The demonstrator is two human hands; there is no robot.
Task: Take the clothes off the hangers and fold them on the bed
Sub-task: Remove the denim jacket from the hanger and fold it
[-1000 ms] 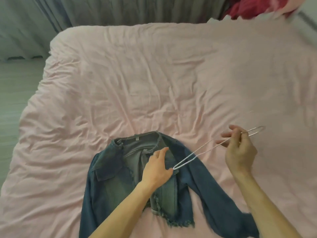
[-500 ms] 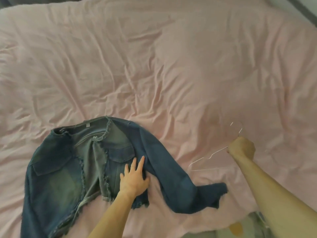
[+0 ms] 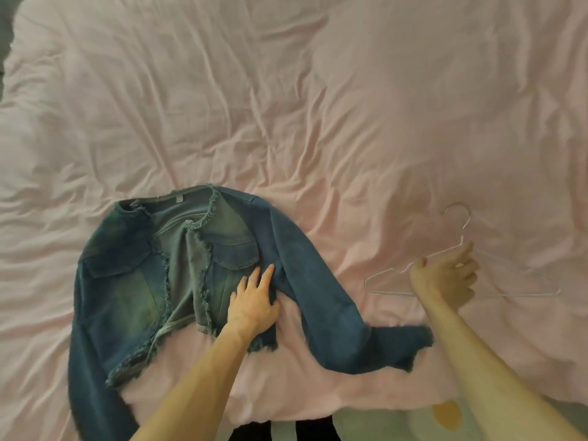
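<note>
A blue denim jacket point(image 3: 133, 281) with frayed edges lies front-up on the pink bed point(image 3: 286, 106), near its front edge. One sleeve point(image 3: 321, 300) stretches out to the right. My left hand point(image 3: 254, 303) lies flat on the jacket's right front panel, fingers spread. A thin white wire hanger point(image 3: 381, 278) lies on the bed to the right of the sleeve, free of the jacket. My right hand point(image 3: 445, 278) is on the hanger's middle, fingers loosely curled around its wire.
The wrinkled pink cover fills most of the view. The bed's front edge runs along the bottom, with pale floor and a yellow spot point(image 3: 445, 415) below it at the right. Something dark point(image 3: 283, 431) shows under the edge at the bottom centre.
My right hand has lowered the hanger onto the bed to the right of the jacket and loosened its grip. My left hand has stayed flat on the jacket.
</note>
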